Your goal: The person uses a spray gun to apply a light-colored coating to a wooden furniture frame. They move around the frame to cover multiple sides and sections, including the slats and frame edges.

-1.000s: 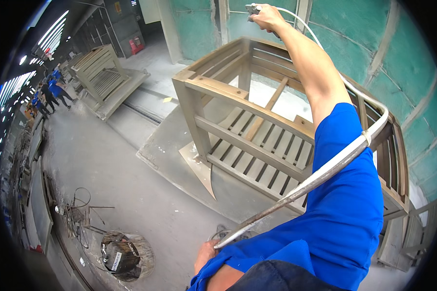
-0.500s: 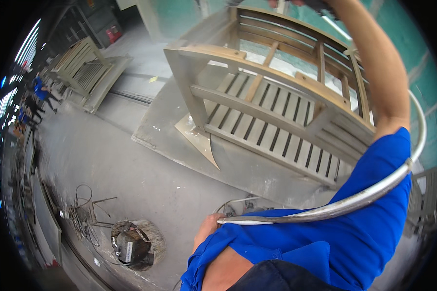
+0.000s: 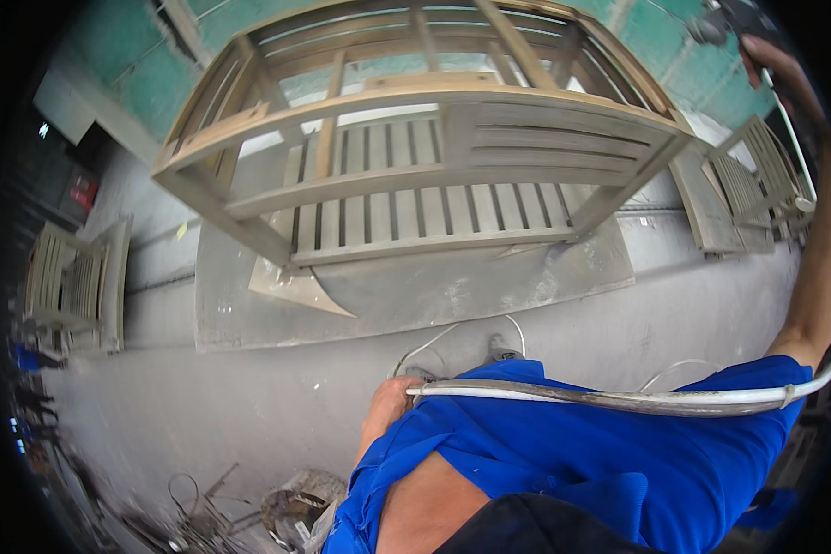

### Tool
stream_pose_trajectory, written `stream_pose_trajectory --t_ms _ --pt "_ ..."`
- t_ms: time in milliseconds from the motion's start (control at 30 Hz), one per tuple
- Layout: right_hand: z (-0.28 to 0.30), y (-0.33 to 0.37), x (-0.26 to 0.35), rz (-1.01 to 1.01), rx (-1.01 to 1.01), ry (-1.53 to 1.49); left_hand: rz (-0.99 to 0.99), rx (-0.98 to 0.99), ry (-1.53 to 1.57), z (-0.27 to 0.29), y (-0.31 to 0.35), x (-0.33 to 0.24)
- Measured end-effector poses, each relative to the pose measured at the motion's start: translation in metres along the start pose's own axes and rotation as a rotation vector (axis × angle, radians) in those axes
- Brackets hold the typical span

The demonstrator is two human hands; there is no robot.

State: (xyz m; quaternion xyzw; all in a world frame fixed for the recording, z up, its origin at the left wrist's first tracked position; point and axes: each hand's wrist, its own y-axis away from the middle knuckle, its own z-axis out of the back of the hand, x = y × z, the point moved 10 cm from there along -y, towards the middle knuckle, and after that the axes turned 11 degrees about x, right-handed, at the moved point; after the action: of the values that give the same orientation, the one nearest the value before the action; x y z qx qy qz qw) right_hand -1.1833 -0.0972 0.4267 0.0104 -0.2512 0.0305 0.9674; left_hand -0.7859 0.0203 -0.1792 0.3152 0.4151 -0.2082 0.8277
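Note:
At the far right, my right hand (image 3: 787, 72) is closed round a grey spray gun (image 3: 740, 22), held out beside the furniture. My left hand (image 3: 392, 403) is down by my waist, its fingers wrapped round a white hose (image 3: 609, 399) that runs across my front toward my right arm. In front of me stands a slatted wooden furniture frame (image 3: 342, 185) with a lower slatted shelf. Much of it is coated grey-beige, while several top and inner pieces show brown wood. My right hand is apart from the frame.
The frame stands on a grey board (image 3: 415, 305) with a loose curled sheet (image 3: 295, 288) at its left leg. Slatted pieces stand left (image 3: 65, 282) and right (image 3: 752, 180). Thin hose loops near my feet. A round drum (image 3: 295, 508) stands lower left; green sheeting (image 3: 120, 69) hangs behind.
The view has turned to the right and the frame now faces me squarely. My right arm has swung from above the frame to its right side; my left hand still grips the hose.

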Motion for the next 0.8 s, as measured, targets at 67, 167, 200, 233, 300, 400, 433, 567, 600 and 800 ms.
stream_pose_trajectory --t_ms 67,167,200,233,300,400,433,567,600,800 --pt "0.012 -0.002 -0.049 -0.122 -0.185 0.066 -0.033 0.045 0.006 -0.007 -0.008 -0.019" --pt "0.023 0.008 -0.074 0.003 -0.232 -0.159 -0.010 0.083 -0.104 -0.027 -0.037 -0.046" --pt "0.012 0.004 -0.081 0.026 -0.062 -0.242 0.001 0.137 -0.109 -0.038 -0.047 -0.053" --pt "0.013 0.005 -0.096 -0.002 -0.076 -0.239 0.009 0.191 -0.117 -0.050 -0.060 -0.062" --pt "0.011 0.004 -0.127 -0.040 -0.078 -0.233 0.082 0.266 -0.209 -0.074 -0.079 -0.074" --pt "0.041 0.035 -0.193 -0.264 -0.124 -0.085 0.247 0.302 -0.397 -0.100 -0.094 -0.088" --pt "0.055 0.052 -0.211 -0.275 -0.200 -0.057 0.270 0.303 -0.400 -0.105 -0.097 -0.095" --pt "0.072 0.055 -0.269 -0.156 -0.209 -0.242 0.347 0.273 -0.337 -0.124 -0.092 -0.118" --pt "0.071 0.048 -0.278 -0.145 -0.172 -0.247 0.364 0.258 -0.316 -0.128 -0.089 -0.124" --pt "0.017 -0.042 -0.265 0.324 0.111 -0.255 0.471 0.141 -0.224 -0.141 -0.067 -0.148"
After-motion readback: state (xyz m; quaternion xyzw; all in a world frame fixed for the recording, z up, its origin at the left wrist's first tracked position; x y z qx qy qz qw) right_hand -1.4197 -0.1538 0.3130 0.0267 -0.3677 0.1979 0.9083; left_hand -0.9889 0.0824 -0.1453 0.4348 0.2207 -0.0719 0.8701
